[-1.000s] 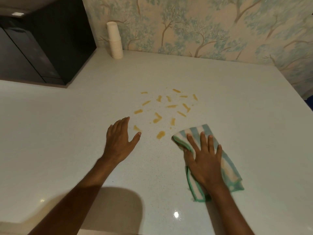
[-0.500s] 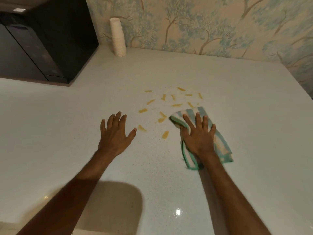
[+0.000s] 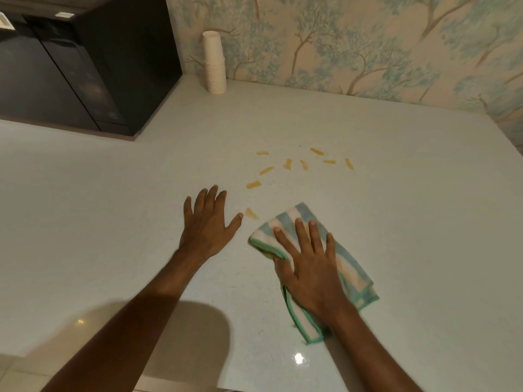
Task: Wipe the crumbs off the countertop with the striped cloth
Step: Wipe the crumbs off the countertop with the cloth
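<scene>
— Changed in the last second? Fewer crumbs (image 3: 288, 164) than half a second back: about nine left, against more than a dozen a second earlier. Gone from the near part of the patch, close to the cloth.

— Meaning for the task? Judged partly done. One pull taken toward the near edge of the countertop (image 3: 410, 210); nearest crumbs likely swept under or ahead of the striped cloth (image 3: 349, 265). Far scatter untouched, plus one crumb just beside the left thumb.

— Cloth now? Flat on the countertop, folded, right of centre, nearer the front edge than the back wall. Pinned under the right hand (image 3: 307, 267), palm down, fingers (image 3: 301, 232) spread and pressed onto the fabric.

— Other hand? Left hand (image 3: 208, 224) flat on the bare countertop, fingers close together, thumb out, touching neither cloth nor, seemingly, the crumb beside it.

— Anything else around? Stack of paper cups (image 3: 214, 63) in the back corner by the wallpaper, well apart. Dark cabinet (image 3: 85, 66) at the left rear.

— In the way? Nothing between cloth and remaining crumbs. Left hand near the sweep path, though; possibly worth moving aside.
</scene>
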`<action>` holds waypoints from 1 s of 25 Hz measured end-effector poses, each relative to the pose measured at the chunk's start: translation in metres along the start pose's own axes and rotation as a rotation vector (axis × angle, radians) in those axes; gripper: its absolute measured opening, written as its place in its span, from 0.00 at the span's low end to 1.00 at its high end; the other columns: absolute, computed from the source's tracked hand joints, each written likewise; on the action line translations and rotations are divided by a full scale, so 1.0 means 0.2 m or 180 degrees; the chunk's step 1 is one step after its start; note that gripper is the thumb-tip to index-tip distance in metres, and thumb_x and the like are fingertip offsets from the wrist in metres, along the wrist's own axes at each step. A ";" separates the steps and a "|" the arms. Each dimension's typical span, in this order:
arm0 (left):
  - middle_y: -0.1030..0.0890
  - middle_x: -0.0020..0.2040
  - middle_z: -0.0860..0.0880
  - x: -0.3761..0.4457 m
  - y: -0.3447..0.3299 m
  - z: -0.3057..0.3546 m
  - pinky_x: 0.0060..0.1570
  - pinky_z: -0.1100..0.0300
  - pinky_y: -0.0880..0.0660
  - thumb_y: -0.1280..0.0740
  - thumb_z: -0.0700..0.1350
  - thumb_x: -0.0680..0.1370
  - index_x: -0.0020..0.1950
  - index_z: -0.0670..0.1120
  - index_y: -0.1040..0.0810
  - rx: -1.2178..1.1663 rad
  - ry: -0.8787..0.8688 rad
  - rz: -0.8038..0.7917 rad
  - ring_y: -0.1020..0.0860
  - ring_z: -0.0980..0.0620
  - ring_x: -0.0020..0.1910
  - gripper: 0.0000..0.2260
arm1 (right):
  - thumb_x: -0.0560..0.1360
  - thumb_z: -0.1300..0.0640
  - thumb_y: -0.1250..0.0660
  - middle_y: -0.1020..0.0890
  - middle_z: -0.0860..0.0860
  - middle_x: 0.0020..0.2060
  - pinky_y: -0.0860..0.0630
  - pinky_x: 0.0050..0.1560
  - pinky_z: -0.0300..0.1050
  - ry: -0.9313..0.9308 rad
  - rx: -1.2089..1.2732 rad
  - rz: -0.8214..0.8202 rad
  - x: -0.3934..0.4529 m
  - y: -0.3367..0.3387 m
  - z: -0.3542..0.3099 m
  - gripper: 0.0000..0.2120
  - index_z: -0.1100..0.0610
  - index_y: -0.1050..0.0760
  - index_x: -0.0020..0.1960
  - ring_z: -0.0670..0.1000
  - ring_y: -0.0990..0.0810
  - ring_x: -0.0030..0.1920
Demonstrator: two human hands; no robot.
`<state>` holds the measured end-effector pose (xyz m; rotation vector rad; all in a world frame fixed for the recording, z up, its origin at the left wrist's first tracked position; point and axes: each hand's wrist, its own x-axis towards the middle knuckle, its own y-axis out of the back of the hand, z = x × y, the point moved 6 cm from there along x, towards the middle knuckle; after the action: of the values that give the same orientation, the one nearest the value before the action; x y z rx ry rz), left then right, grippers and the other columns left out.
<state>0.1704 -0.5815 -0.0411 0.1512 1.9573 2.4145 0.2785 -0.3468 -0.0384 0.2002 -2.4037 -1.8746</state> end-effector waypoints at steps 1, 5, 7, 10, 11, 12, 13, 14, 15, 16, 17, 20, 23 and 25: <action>0.41 0.82 0.45 0.00 0.00 0.00 0.77 0.36 0.51 0.57 0.70 0.78 0.81 0.48 0.40 -0.0017 -0.0002 0.0009 0.45 0.43 0.81 0.39 | 0.84 0.35 0.60 0.55 0.51 0.85 0.60 0.81 0.68 0.0070 -0.0004 -0.0029 -0.05 -0.01 -0.02 0.28 0.36 0.56 0.83 0.57 0.61 0.84; 0.39 0.82 0.45 0.01 0.00 -0.01 0.77 0.36 0.49 0.61 0.68 0.79 0.80 0.48 0.37 -0.0207 0.0026 0.0134 0.43 0.43 0.81 0.38 | 0.83 0.35 0.56 0.55 0.52 0.85 0.59 0.80 0.69 0.0370 -0.0091 -0.0120 -0.02 -0.04 -0.09 0.29 0.36 0.56 0.83 0.58 0.62 0.84; 0.38 0.81 0.46 0.02 0.01 -0.01 0.78 0.37 0.49 0.65 0.69 0.78 0.80 0.48 0.37 -0.0315 0.0069 0.0167 0.42 0.43 0.81 0.40 | 0.83 0.36 0.56 0.53 0.53 0.85 0.58 0.80 0.70 0.0492 -0.0053 -0.0109 0.10 -0.04 -0.13 0.29 0.37 0.52 0.83 0.59 0.59 0.84; 0.37 0.81 0.45 0.02 0.02 -0.01 0.78 0.37 0.49 0.67 0.71 0.77 0.79 0.48 0.36 -0.0428 0.0092 0.0193 0.41 0.43 0.80 0.43 | 0.83 0.35 0.58 0.52 0.53 0.85 0.59 0.79 0.70 0.0521 -0.0073 -0.0196 0.40 -0.04 -0.17 0.29 0.37 0.50 0.83 0.59 0.59 0.84; 0.36 0.81 0.45 0.02 0.02 -0.01 0.78 0.36 0.49 0.67 0.71 0.77 0.79 0.48 0.36 -0.0433 0.0081 0.0201 0.41 0.43 0.80 0.43 | 0.83 0.35 0.58 0.52 0.53 0.85 0.60 0.79 0.70 0.0505 -0.0089 -0.0227 0.52 -0.03 -0.18 0.29 0.36 0.51 0.83 0.59 0.59 0.84; 0.36 0.81 0.45 0.01 0.03 -0.01 0.78 0.36 0.48 0.66 0.72 0.77 0.79 0.47 0.36 -0.0410 0.0075 0.0190 0.41 0.43 0.80 0.42 | 0.83 0.36 0.58 0.52 0.53 0.85 0.60 0.79 0.71 0.0463 -0.0104 -0.0250 0.64 -0.03 -0.18 0.28 0.36 0.51 0.83 0.59 0.58 0.84; 0.36 0.81 0.45 0.01 0.03 0.00 0.78 0.36 0.48 0.64 0.72 0.77 0.79 0.47 0.36 -0.0349 0.0076 0.0144 0.41 0.43 0.80 0.42 | 0.84 0.36 0.57 0.52 0.53 0.85 0.61 0.79 0.70 0.0392 -0.0109 -0.0268 0.75 -0.02 -0.18 0.28 0.36 0.52 0.83 0.59 0.58 0.84; 0.38 0.81 0.45 0.02 0.02 0.00 0.78 0.36 0.49 0.62 0.72 0.78 0.79 0.48 0.37 -0.0247 0.0083 0.0077 0.42 0.43 0.80 0.40 | 0.84 0.36 0.57 0.52 0.53 0.85 0.62 0.79 0.70 0.0296 -0.0101 -0.0275 0.84 -0.01 -0.17 0.28 0.36 0.51 0.83 0.59 0.58 0.84; 0.39 0.82 0.45 0.02 0.01 0.00 0.78 0.36 0.49 0.59 0.71 0.78 0.80 0.48 0.39 -0.0124 0.0092 0.0014 0.43 0.43 0.81 0.39 | 0.84 0.37 0.56 0.51 0.53 0.85 0.62 0.79 0.70 0.0185 -0.0085 -0.0274 0.92 -0.01 -0.16 0.27 0.36 0.51 0.83 0.59 0.58 0.84; 0.40 0.82 0.45 0.02 0.00 0.00 0.78 0.36 0.49 0.55 0.71 0.79 0.80 0.48 0.40 -0.0016 0.0097 -0.0032 0.44 0.43 0.81 0.38 | 0.84 0.37 0.56 0.51 0.53 0.85 0.63 0.79 0.70 0.0072 -0.0072 -0.0264 0.97 0.00 -0.15 0.28 0.37 0.50 0.83 0.59 0.58 0.84; 0.41 0.83 0.46 0.02 0.00 0.00 0.78 0.36 0.49 0.53 0.70 0.79 0.81 0.48 0.40 0.0051 0.0099 -0.0058 0.44 0.43 0.81 0.37 | 0.84 0.38 0.55 0.51 0.53 0.85 0.62 0.79 0.70 -0.0018 -0.0066 -0.0252 0.99 0.00 -0.15 0.28 0.38 0.49 0.83 0.59 0.57 0.84; 0.41 0.82 0.45 0.02 0.00 -0.01 0.77 0.35 0.48 0.51 0.70 0.79 0.81 0.48 0.40 0.0070 0.0089 -0.0036 0.44 0.43 0.81 0.36 | 0.84 0.38 0.55 0.51 0.52 0.85 0.62 0.80 0.69 -0.0021 -0.0025 -0.0246 0.91 0.00 -0.16 0.28 0.38 0.50 0.83 0.58 0.58 0.84; 0.41 0.82 0.45 0.02 -0.01 -0.01 0.77 0.35 0.48 0.49 0.69 0.79 0.80 0.47 0.40 0.0050 0.0059 0.0016 0.44 0.42 0.81 0.36 | 0.83 0.37 0.58 0.51 0.52 0.85 0.59 0.80 0.68 0.0183 -0.0016 -0.0234 0.61 0.01 -0.15 0.28 0.37 0.51 0.83 0.57 0.57 0.84; 0.41 0.82 0.45 0.03 -0.02 -0.01 0.77 0.35 0.48 0.49 0.69 0.79 0.81 0.47 0.41 0.0069 0.0020 -0.0008 0.44 0.42 0.81 0.37 | 0.83 0.37 0.59 0.50 0.51 0.85 0.58 0.81 0.67 0.0293 0.0006 -0.0161 0.36 0.01 -0.10 0.28 0.36 0.52 0.83 0.56 0.57 0.84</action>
<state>0.1647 -0.5826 -0.0448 0.1420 1.9856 2.3958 0.2107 -0.3767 -0.0326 0.3430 -2.3613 -1.8410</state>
